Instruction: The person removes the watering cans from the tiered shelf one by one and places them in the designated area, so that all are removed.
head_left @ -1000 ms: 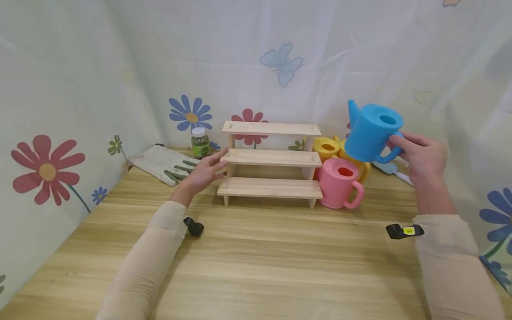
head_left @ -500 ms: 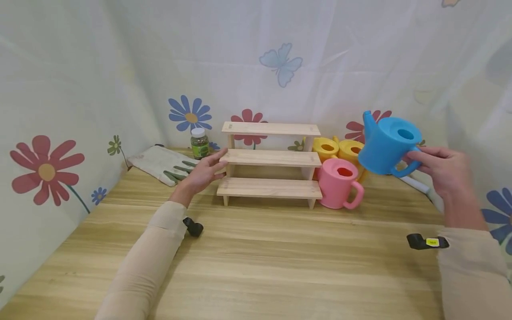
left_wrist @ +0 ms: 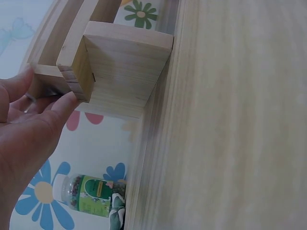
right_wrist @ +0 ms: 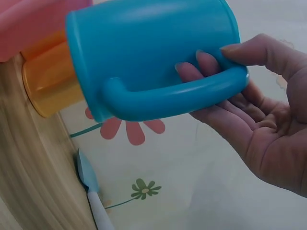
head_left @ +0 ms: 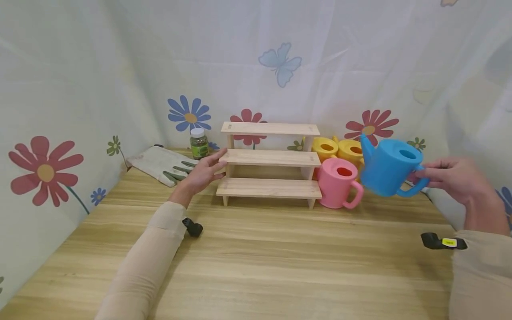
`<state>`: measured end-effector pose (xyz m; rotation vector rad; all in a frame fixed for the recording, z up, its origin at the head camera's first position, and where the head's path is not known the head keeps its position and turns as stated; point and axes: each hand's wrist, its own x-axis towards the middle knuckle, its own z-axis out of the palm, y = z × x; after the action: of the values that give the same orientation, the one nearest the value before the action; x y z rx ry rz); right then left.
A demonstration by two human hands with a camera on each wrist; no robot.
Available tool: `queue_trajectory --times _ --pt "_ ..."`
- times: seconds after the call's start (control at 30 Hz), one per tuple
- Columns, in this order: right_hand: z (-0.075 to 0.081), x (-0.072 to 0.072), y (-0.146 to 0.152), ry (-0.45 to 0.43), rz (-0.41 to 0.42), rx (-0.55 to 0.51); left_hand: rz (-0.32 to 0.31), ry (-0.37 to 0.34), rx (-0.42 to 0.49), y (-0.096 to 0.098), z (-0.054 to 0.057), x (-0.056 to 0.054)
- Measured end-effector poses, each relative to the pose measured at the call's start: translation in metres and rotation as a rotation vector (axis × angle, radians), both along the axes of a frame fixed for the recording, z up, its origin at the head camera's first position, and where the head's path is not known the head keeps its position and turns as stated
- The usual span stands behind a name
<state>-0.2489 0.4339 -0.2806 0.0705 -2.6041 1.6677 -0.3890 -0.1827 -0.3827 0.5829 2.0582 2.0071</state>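
Observation:
A three-tier wooden plant stand (head_left: 270, 189) stands at the back middle. At its left end my left hand (head_left: 202, 173) grips the middle plank, with thumb and fingers about the plank's end (left_wrist: 76, 72) in the left wrist view. My right hand (head_left: 460, 178) holds a blue watering can (head_left: 390, 169) by its handle (right_wrist: 177, 98), spout to the left. The can is upright and appears raised off the table. To its left, against the stand's right end, is a pink watering can (head_left: 337, 186). Behind that sit two yellow watering cans (head_left: 322, 149), partly hidden.
Left of the stand lie white-and-green gardening gloves (head_left: 160, 162) beside a lidded jar (head_left: 199, 144) with a green label. A small light-blue trowel (right_wrist: 88, 172) lies at the right, mostly hidden in the head view. Flower-printed cloth (head_left: 300, 80) surrounds the wooden table (head_left: 272, 262).
My right hand has moved the blue watering can to the right and lowered it, uncovering a yellow can behind. The left hand stays at the stand.

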Motion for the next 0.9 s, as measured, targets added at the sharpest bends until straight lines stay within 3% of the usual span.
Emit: queue_trajectory --times 0.37,0.73,0.9 --pt "-0.009 -0.004 0.003 -0.090 0.083 0.162 0.009 -0.011 -0.001 -0.002 -0.002 0.000" --pt "-0.020 -0.012 -0.003 -0.150 0.166 0.251 0.008 0.002 -0.012 -0.001 0.002 0.001" --pt "-0.029 -0.018 -0.004 -0.194 0.196 0.241 0.007 -0.006 -0.012 -0.002 -0.001 0.001"
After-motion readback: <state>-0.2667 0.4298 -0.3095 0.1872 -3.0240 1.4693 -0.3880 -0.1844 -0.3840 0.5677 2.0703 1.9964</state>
